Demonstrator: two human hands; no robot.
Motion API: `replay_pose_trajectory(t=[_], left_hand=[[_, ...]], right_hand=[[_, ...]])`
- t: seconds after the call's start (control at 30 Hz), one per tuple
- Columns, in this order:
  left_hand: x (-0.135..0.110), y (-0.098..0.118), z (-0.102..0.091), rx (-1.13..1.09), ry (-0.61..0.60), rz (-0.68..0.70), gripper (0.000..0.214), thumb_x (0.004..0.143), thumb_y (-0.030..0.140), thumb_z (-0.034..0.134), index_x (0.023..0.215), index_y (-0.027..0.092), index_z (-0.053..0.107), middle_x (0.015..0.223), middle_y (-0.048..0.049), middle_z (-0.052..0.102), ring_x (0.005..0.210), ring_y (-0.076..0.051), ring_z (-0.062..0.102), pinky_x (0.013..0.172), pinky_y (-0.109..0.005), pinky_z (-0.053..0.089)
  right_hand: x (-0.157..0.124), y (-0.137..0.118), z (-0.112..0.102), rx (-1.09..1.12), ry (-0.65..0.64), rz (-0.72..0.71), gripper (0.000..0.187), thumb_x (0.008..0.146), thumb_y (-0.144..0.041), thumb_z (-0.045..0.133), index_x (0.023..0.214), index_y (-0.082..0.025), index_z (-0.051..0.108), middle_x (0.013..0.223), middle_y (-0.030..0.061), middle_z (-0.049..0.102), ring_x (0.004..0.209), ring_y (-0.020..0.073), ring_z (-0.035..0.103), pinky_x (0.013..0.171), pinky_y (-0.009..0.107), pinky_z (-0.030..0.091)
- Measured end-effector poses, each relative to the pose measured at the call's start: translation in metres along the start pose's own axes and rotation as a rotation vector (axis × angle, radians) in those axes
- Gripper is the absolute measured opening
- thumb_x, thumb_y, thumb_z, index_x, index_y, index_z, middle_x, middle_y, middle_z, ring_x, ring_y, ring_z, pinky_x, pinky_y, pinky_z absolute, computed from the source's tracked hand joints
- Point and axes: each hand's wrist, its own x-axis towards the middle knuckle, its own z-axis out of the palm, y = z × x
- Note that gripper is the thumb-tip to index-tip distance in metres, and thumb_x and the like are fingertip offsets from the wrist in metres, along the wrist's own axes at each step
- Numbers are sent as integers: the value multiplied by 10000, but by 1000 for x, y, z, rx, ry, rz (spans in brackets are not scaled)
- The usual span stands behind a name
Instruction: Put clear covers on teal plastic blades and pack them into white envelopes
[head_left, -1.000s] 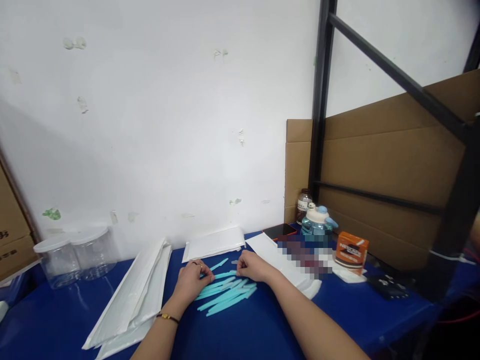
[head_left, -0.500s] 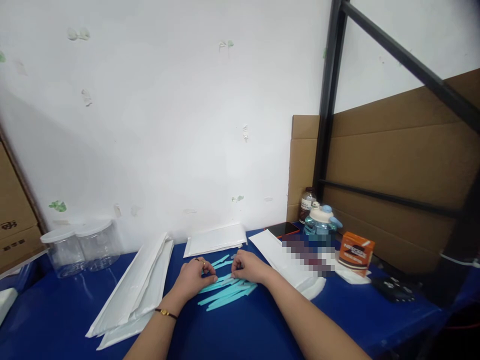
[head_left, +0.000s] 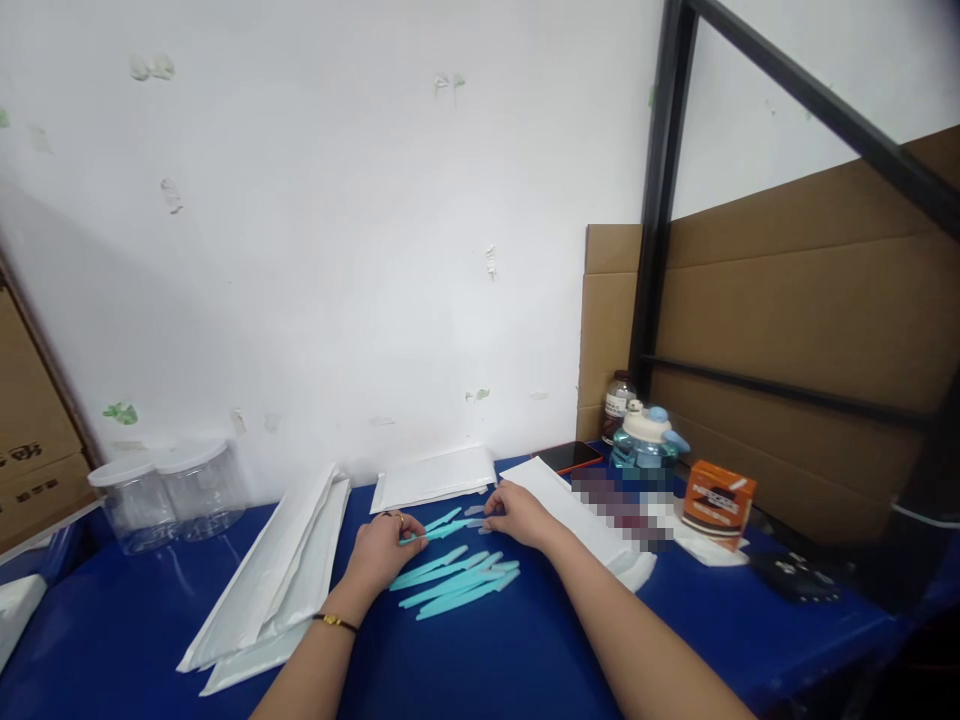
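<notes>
Several thin teal sticks (head_left: 457,582) with pale tips lie in a loose row on the blue table (head_left: 480,660). My left hand (head_left: 384,548), with a ring and a gold bracelet on its wrist, is closed in a pinch on one teal stick (head_left: 439,531) held just above the row. My right hand (head_left: 516,514) is closed on the other, pale end of that same stick. Another teal stick (head_left: 444,518) lies apart, just behind the hands.
White padded envelopes lie in a stack at the left (head_left: 277,580), at the back (head_left: 435,478) and at the right (head_left: 592,525). Two clear lidded jars (head_left: 169,490) stand far left. A phone (head_left: 568,456), blue water bottle (head_left: 645,440), small brown jar (head_left: 619,398) and orange box (head_left: 718,490) sit right, before cardboard and a black frame (head_left: 656,220).
Both hands have lifted off the row of sticks and moved back, holding one stick between them. The right hand has shifted right. The camera has panned slightly.
</notes>
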Motion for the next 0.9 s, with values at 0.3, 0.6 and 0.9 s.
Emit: replay_pose_trajectory(t=[0.3, 0.6, 0.9], left_hand=[[-10, 17, -8, 7, -128, 156, 188, 663, 416, 646, 769, 266, 687, 899, 20, 622, 888, -179, 556, 734, -253, 342], [-8, 24, -5, 69, -77, 102, 151, 744, 358, 581, 749, 241, 675, 868, 9, 625, 879, -170, 553, 742, -266, 327], [-4, 13, -4, 66, 2, 46, 167, 732, 389, 600, 819, 266, 673, 900, 1, 611, 900, -185, 547, 733, -272, 328]], right_hand=[[-11, -33, 10, -23, -165, -197, 147, 667, -321, 714, 773, -220, 701, 861, 3, 580, 736, 123, 542, 675, 213, 381], [-5, -22, 12, 99, -226, -163, 91, 672, -265, 686, 709, -183, 699, 803, 0, 610, 673, 103, 534, 587, 183, 373], [-4, -10, -5, 18, -40, -6, 134, 633, -298, 703, 714, -192, 705, 849, 20, 630, 723, 135, 540, 614, 208, 371]])
